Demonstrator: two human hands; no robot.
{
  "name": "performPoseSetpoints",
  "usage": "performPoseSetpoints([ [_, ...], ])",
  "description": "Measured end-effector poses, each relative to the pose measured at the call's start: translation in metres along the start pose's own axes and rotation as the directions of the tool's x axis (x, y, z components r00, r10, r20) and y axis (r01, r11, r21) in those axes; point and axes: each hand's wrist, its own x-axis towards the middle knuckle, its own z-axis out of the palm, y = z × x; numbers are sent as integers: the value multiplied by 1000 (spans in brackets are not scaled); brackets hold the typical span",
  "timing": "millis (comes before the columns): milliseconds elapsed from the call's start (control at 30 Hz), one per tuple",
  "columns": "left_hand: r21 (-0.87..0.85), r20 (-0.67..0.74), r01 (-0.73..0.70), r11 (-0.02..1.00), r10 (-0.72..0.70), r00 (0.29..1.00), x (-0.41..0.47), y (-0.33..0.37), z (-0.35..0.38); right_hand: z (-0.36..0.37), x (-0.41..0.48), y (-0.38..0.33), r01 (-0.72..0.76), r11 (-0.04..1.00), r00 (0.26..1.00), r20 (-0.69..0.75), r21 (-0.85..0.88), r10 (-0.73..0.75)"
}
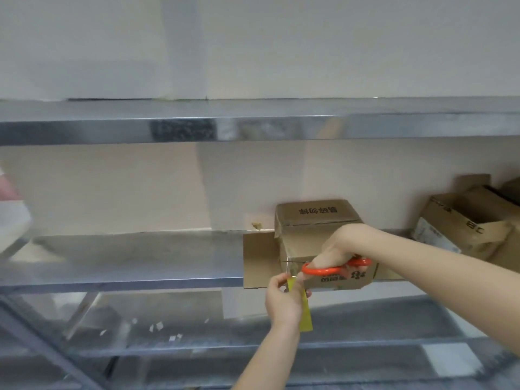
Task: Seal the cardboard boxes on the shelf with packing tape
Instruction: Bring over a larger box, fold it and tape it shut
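Cardboard box (318,218) lies just behind hands (284,301) (337,246) holding scissors (323,270) and tape (306,313).

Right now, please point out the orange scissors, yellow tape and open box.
orange scissors (320,273), head view, handle loop.
yellow tape (306,316), head view, lower end.
open box (450,220), head view, outer wall.

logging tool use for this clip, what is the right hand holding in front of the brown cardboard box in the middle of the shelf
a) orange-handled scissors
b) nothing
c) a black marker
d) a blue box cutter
a: the right hand has its fingers curled through the loops of the orange-handled scissors in front of the brown cardboard box, while the left hand pinches a yellow strip.
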Motion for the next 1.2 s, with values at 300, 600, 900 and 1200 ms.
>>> performPoseSetpoints([
  [300, 111, -19, 17, 994, -15, 1000, 2, 2, -2, -4, -15, -15, -74, 996, 995, 66, -48, 77],
  [600, 21, -61, 43, 999, -42, 997, -5, 4, -3, -8, -6, -28, -49, 995, 996, 66, -89, 55],
  [900, 24, -35, 65, 998, -65, 997, -2, 6, -8, 0, 28, -21, -27, 997, 997, 74, -78, 33],
  [1200, 116, 20, -18, 993, 15, 1000, -2, 8, -23, 13, 38, -7, 30, 984, 983, -174, -173, -60],
])
